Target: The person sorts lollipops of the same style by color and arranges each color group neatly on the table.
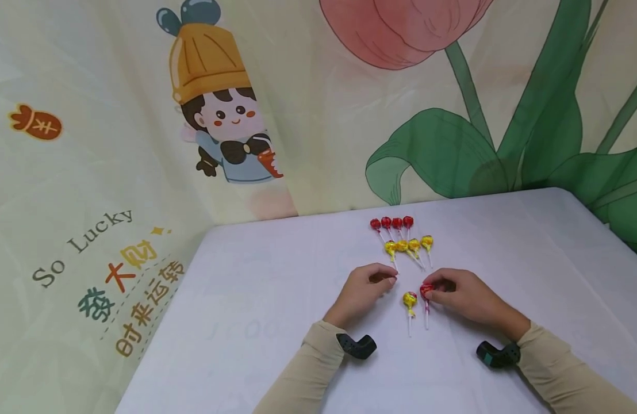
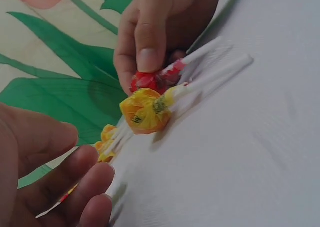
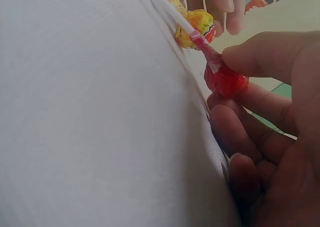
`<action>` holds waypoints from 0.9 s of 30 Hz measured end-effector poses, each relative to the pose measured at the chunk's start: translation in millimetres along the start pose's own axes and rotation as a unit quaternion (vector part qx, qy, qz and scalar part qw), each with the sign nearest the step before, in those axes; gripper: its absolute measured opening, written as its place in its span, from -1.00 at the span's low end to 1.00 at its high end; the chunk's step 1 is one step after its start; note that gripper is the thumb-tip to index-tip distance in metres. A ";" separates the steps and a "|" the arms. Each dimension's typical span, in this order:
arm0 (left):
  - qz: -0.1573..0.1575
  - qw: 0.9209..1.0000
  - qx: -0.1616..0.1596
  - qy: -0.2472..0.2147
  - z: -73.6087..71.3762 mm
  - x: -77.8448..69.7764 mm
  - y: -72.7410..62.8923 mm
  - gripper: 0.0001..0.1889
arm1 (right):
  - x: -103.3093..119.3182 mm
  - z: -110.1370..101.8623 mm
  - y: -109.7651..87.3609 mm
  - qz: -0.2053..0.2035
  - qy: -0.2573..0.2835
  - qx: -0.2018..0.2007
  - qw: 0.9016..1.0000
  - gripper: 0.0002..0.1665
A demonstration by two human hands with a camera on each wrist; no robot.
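My right hand [image 1: 465,296] pinches the head of a red lollipop [image 3: 227,79] between thumb and fingers, its white stick pointing toward me. Just left of it lies a yellow lollipop [image 1: 410,300], its stick also toward me. My left hand [image 1: 364,290] is beside these two with nothing in its grasp; in the left wrist view its fingers [image 2: 95,182] are loosely bent and apart from the yellow wrapper. Farther back, several yellow lollipops [image 1: 402,246] stand in a row, and behind them is a row of several red lollipops [image 1: 397,222].
A white cloth covers the table [image 1: 256,299]. Behind its far edge hangs a printed backdrop [image 1: 318,115] with a tulip and a cartoon figure. Each wrist carries a black band device, one on the left [image 1: 357,346] and one on the right [image 1: 498,354].
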State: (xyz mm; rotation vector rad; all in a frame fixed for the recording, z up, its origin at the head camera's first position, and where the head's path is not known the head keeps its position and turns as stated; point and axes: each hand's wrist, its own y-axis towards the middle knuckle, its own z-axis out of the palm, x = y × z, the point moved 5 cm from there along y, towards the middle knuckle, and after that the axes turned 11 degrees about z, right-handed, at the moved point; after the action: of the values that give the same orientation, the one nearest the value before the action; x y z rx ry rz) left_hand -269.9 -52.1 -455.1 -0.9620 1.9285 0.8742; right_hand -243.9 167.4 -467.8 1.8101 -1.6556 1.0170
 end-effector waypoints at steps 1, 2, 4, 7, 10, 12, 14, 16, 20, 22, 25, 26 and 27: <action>0.004 1.000 0.002 0.008 0.6 -0.2 0.1 -0.79 | 0.4 -0.3 0.2 0.001 0.002 0.001 1.000 -0.66; 0.007 1.000 0.004 0.015 1.2 0.0 0.1 -0.79 | 0.8 -0.6 0.5 0.003 0.004 0.000 1.000 -0.66; 0.013 0.999 0.007 0.031 2.1 0.4 -0.9 -0.81 | 2.0 -0.5 0.6 0.002 0.008 0.000 1.000 -0.64; 0.020 0.999 0.010 0.043 3.7 1.4 -3.7 -0.81 | 3.6 -0.7 0.3 -0.003 0.008 -0.002 1.000 -0.61; 0.030 0.998 0.015 0.048 6.7 2.9 -6.1 -0.82 | 3.9 -1.2 0.4 -0.002 0.010 -0.006 1.000 -0.62; 0.039 0.998 0.019 0.054 8.9 3.5 -7.2 -0.83 | 4.3 -1.7 1.0 -0.007 0.011 -0.005 1.000 -0.62; 0.050 0.996 0.023 0.065 10.8 3.2 -7.6 -0.83 | 3.7 -2.8 1.9 -0.006 0.014 -0.004 1.000 -0.63; 0.061 0.995 0.026 0.073 11.8 2.2 -7.5 -0.83 | 3.3 -5.1 2.6 -0.008 0.017 -0.003 1.000 -0.63; 0.073 0.993 0.039 0.084 12.3 0.1 -7.1 -0.80 | 1.1 -10.5 3.3 -0.004 0.023 -0.006 1.000 -0.61; 0.070 0.993 0.051 0.082 12.9 0.2 -7.4 -0.78 | 0.0 -12.8 3.0 -0.002 0.024 -0.007 1.000 -0.59; 0.063 0.993 0.068 0.077 14.6 1.1 -8.2 -0.76 | -1.6 -15.4 2.1 0.004 0.025 -0.011 1.000 -0.55; 0.061 0.993 0.074 0.073 15.3 0.9 -8.7 -0.76 | -2.1 -16.3 1.8 0.006 0.024 -0.012 1.000 -0.55; 0.060 0.993 0.078 0.070 16.0 0.7 -9.1 -0.75 | -2.5 -17.3 1.5 0.010 0.026 -0.013 1.000 -0.54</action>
State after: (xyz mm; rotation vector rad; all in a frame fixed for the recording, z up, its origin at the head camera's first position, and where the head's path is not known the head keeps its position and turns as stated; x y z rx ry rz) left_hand -256.9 -43.4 -464.8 -0.8407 2.1588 0.7254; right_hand -248.8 182.0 -459.4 1.7402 -1.6504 1.0379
